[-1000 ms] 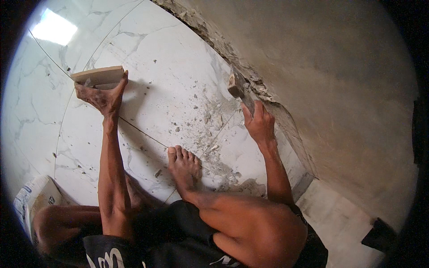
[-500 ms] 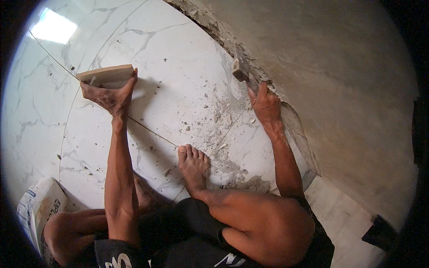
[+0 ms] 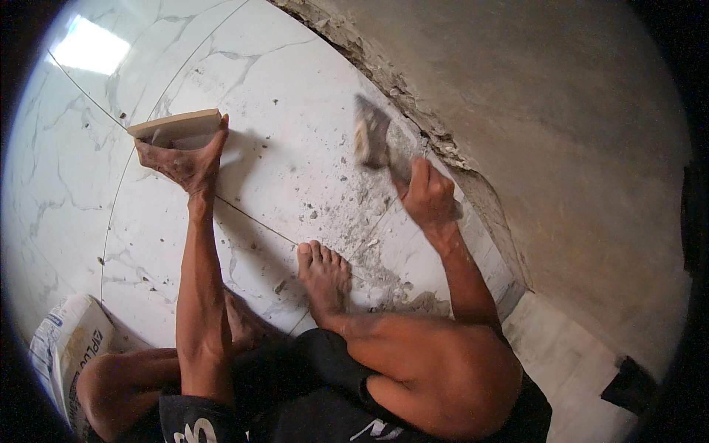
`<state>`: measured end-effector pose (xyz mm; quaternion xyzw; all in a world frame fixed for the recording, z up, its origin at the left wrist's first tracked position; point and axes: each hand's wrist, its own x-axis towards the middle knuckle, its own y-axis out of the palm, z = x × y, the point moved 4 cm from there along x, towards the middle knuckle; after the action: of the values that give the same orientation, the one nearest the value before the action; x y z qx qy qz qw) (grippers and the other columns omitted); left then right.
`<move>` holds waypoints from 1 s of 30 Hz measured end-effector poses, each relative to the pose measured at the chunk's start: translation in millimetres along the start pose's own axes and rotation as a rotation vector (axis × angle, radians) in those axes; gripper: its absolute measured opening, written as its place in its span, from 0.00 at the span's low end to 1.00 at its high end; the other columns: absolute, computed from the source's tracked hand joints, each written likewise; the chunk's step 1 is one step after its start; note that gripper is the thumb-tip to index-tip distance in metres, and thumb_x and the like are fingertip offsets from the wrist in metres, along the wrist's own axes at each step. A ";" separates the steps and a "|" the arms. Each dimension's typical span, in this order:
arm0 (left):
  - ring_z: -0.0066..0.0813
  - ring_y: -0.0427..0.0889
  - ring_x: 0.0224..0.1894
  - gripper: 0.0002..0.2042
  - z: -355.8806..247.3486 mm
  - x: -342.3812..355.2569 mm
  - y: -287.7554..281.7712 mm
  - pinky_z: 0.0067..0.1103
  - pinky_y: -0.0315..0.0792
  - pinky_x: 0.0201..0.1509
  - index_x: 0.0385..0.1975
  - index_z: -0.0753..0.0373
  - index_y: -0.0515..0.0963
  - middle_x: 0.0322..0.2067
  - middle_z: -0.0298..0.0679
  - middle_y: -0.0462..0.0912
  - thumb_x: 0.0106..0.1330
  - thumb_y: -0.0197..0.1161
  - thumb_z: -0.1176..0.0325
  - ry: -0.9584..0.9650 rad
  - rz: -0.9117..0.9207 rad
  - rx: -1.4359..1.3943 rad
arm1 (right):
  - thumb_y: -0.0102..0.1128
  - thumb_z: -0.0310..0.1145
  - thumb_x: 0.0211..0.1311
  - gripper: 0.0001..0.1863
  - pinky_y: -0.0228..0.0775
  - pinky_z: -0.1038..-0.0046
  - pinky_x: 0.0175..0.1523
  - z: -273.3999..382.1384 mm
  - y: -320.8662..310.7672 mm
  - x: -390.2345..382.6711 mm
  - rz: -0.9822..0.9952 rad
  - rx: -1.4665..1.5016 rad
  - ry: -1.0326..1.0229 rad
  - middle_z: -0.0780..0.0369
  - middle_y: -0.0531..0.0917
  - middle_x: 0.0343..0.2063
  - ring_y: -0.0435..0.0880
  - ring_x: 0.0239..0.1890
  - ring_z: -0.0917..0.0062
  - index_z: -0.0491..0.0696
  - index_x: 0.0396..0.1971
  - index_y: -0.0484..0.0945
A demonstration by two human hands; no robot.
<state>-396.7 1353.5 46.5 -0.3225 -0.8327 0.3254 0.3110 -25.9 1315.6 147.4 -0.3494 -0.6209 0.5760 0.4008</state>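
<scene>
In my left hand (image 3: 181, 164) is a strip of tile (image 3: 177, 127), beige along its upper edge, gripped across its ends with thumb and fingers above the floor. My right hand (image 3: 428, 198) is closed round the handle of a hammer (image 3: 371, 136). The hammer head is smeared by motion, and it hangs over the floor just left of the rough wall base. Most of the handle is hidden by my fingers.
White marbled tiles (image 3: 244, 88) cover the floor, strewn with grit and rubble (image 3: 362, 199). The grey wall (image 3: 561, 133) rises on the right, its base chipped (image 3: 413, 111). A printed bag (image 3: 77, 340) stands lower left. My bare foot (image 3: 325, 277) rests on the tiles.
My right hand has moved down and slightly left, and the hammer head has swung left, away from the wall base. My left hand and the tile strip have hardly moved.
</scene>
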 end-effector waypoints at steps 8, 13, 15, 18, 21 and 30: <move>0.55 0.50 0.62 0.68 -12.5 -2.2 2.3 0.50 0.58 0.62 0.62 0.78 0.40 0.55 0.61 0.51 0.31 0.79 0.40 0.000 0.025 0.022 | 0.58 0.44 0.63 0.18 0.73 0.64 0.19 -34.7 19.6 22.7 0.168 -0.104 0.285 0.55 0.78 0.16 0.81 0.17 0.60 0.44 0.33 0.67; 0.54 0.51 0.61 0.68 -3.2 -0.2 -0.4 0.50 0.58 0.61 0.62 0.78 0.42 0.54 0.61 0.52 0.30 0.80 0.40 -0.003 0.013 0.031 | 0.57 0.37 0.61 0.13 0.74 0.65 0.19 24.8 -9.0 33.5 -0.224 0.098 -0.111 0.56 0.77 0.18 0.81 0.18 0.63 0.44 0.32 0.67; 0.54 0.51 0.61 0.68 -3.2 2.7 -4.1 0.50 0.59 0.61 0.62 0.79 0.42 0.54 0.61 0.52 0.30 0.80 0.40 -0.026 -0.004 -0.011 | 0.57 0.36 0.61 0.12 0.74 0.65 0.20 17.1 2.7 42.6 -0.143 0.031 -0.058 0.56 0.77 0.17 0.81 0.18 0.62 0.44 0.32 0.67; 0.54 0.51 0.61 0.68 -8.4 -3.7 6.3 0.51 0.58 0.61 0.62 0.78 0.41 0.53 0.59 0.52 0.29 0.79 0.39 -0.057 -0.001 -0.084 | 0.58 0.42 0.62 0.17 0.75 0.64 0.20 -33.9 27.5 50.5 0.207 -0.130 0.291 0.56 0.77 0.15 0.82 0.19 0.60 0.44 0.33 0.66; 0.52 0.50 0.62 0.70 -6.9 -4.6 9.5 0.53 0.56 0.61 0.63 0.74 0.39 0.53 0.57 0.50 0.28 0.77 0.36 -0.054 0.023 -0.033 | 0.60 0.42 0.62 0.17 0.70 0.66 0.17 -8.2 13.4 46.0 0.068 -0.092 0.248 0.55 0.77 0.15 0.81 0.15 0.63 0.43 0.32 0.67; 0.52 0.50 0.61 0.69 -1.0 -1.7 5.4 0.55 0.55 0.61 0.62 0.76 0.39 0.54 0.58 0.51 0.29 0.78 0.38 -0.037 0.002 -0.048 | 0.56 0.43 0.63 0.17 0.74 0.65 0.21 -19.3 23.4 59.8 0.228 -0.072 0.339 0.54 0.79 0.17 0.83 0.22 0.60 0.44 0.33 0.66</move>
<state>-393.2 1355.8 42.6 -0.3246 -0.8456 0.3116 0.2872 -35.1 1379.8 130.1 -0.5234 -0.5211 0.5281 0.4191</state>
